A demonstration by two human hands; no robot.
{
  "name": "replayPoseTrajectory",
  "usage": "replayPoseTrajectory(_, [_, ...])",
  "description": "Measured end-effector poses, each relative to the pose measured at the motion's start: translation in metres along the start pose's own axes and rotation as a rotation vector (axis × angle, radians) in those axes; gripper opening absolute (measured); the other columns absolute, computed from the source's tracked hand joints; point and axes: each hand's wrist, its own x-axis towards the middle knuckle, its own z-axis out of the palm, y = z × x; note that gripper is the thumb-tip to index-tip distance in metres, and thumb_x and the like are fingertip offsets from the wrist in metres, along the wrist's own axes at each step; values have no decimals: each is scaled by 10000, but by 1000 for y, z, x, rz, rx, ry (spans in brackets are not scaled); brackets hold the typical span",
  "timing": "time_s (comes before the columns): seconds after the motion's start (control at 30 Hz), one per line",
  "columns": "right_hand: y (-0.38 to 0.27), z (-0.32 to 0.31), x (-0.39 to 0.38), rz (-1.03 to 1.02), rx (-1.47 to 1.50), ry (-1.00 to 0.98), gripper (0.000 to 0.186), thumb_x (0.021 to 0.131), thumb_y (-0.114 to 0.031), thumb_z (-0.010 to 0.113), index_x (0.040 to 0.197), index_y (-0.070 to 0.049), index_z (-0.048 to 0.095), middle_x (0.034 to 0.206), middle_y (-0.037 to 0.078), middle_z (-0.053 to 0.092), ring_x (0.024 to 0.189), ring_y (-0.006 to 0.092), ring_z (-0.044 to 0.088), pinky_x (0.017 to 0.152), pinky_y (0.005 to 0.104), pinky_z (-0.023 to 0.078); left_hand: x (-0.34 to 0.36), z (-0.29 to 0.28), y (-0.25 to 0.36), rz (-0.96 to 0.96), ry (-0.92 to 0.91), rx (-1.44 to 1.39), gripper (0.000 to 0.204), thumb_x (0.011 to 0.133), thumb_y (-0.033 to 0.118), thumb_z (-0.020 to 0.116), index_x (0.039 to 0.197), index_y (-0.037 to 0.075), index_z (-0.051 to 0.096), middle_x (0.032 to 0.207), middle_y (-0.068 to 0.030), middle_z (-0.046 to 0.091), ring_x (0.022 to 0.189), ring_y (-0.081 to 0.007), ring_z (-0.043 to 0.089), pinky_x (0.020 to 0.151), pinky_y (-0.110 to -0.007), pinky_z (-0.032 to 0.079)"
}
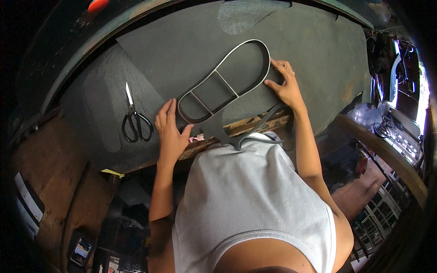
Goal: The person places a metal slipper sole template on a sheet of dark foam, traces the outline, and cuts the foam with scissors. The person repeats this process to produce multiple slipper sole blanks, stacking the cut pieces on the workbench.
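Observation:
A sole-shaped steel cutting die (236, 94) with two crossbars lies slantwise on a dark grey sheet (173, 54). My left hand (169, 132) is curved round its narrow end, fingers at the left edge and thumb near the lower edge. At the wide end, my right hand (286, 86) grips the rim from the right, with thumb and fingertips against it. Left of my left hand lie black-handled scissors (135, 123), blades pointing away from me. Cut strips of grey sheet (257, 129) hang at the near edge, between my forearms.
A wooden edge (273, 122) shows in front of my body, beside a small pink scrap (196, 138). Another dark piece of sheet (250, 16) lies at the far side. At right are a wooden beam (387, 154) and clear plastic (364, 113).

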Motion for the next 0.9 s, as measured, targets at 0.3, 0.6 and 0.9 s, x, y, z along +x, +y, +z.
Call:
replayPoseTrajectory(0.3, [17,-71,9,-109,340,55,473,949,-82,699,1415,-69,615,1205,83,672,1114,173,615,1027,324,466,18,-44,6,-144,213,-303,669,957,-8,583,1579,26,340,1356,-192,590,1133,-248,598,1026,-384,472])
replayPoseTrajectory(0.6, [27,-226,135,-555,-34,893,454,965,-322,733,1348,-88,663,1388,161,579,1316,298,546,1108,405,429,128,-125,83,397,1108,150,343,971,91,620,1310,55,662,1356,-198,578,1304,-325,539,1087,-414,432])
replayPoseTrajectory(0.9, [62,-239,181,-813,-160,1299,589,961,-404,686,1444,-95,552,1563,239,365,1481,454,280,1208,564,237,165,-96,83,356,1361,517,505,998,239,510,1486,113,490,1571,-175,388,1493,-400,285,1151,-614,208])
